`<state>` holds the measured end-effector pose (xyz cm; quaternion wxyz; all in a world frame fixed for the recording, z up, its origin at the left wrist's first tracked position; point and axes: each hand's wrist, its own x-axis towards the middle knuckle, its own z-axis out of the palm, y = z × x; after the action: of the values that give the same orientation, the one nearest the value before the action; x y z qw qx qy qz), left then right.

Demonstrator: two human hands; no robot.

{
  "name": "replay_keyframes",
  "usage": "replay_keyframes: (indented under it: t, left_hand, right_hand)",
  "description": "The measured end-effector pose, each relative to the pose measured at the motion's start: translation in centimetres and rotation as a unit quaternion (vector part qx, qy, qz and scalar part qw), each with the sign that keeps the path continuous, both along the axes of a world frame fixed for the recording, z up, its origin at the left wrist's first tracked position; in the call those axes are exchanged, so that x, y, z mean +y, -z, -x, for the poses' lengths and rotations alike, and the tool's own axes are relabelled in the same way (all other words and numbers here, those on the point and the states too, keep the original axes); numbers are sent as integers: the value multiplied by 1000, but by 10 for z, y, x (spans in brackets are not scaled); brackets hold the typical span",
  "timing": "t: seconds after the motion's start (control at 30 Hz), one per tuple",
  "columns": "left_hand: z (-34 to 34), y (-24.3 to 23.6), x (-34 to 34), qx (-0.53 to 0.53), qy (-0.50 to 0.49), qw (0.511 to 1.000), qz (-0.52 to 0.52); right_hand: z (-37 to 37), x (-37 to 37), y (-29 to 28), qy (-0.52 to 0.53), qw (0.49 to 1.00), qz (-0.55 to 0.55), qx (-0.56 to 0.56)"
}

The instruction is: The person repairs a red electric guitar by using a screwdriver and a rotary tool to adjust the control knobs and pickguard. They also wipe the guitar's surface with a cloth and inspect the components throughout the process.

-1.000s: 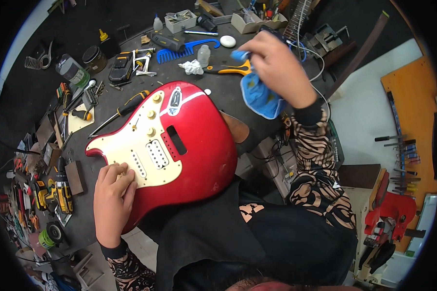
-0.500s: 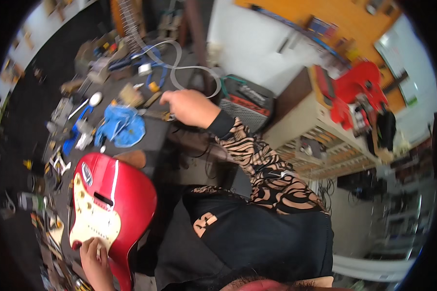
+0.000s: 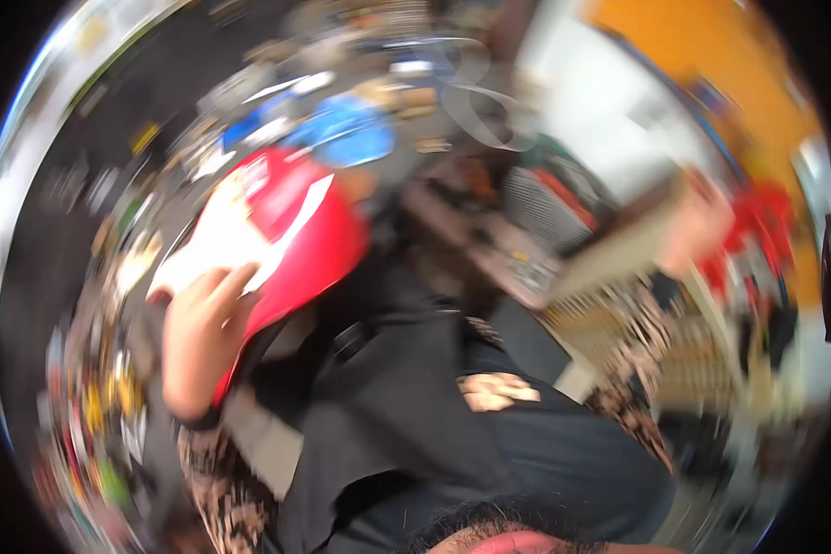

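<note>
Right hand (image 3: 699, 226) had swung away rightward, toward cabinet (image 3: 602, 254); blur hid whether it held anything. Left hand (image 3: 198, 332), fingers bent, rested on guitar (image 3: 321, 231) near blue cloth (image 3: 353, 129); seemingly only that hand steadied it.

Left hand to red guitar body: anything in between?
Nothing visible: despite the blur, the left hand appears to rest on the red guitar body by its pale pickguard. The blue cloth lies beyond the body's far end.

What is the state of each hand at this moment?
Left hand: on the red guitar body, grip unclear.
Right hand: too blurred to tell.
</note>
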<state>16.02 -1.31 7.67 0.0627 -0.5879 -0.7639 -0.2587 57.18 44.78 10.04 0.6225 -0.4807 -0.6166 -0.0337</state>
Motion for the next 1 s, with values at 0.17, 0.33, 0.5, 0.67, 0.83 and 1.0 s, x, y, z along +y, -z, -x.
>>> replay_keyframes:
  t: [0.17, 0.33, 0.5, 0.67, 0.83, 1.0]
  left_hand:
    - [-18, -2, -28, 72, 7, 994, -76]
    - [-31, 25, -116, 3, -180, 975, -132]
    - [-39, 88, -182, -108, -407, 876, -233]
    - [-51, 146, -223, -226, -482, 786, -314]
    - [-48, 149, -211, -278, -487, 737, -377]
    - [-39, 130, -198, -238, -519, 777, -263]
  right_hand:
    - [24, 22, 70, -237, 970, 30, 53]
    - [179, -35, 34, -432, 895, 106, 11]
    - [303, -84, 14, -565, 803, 162, -101]
    - [435, -145, 17, -651, 702, 85, -277]
    - [618, -144, 51, -519, 703, -122, -470]
    - [727, -117, 83, -351, 683, 0, -640]
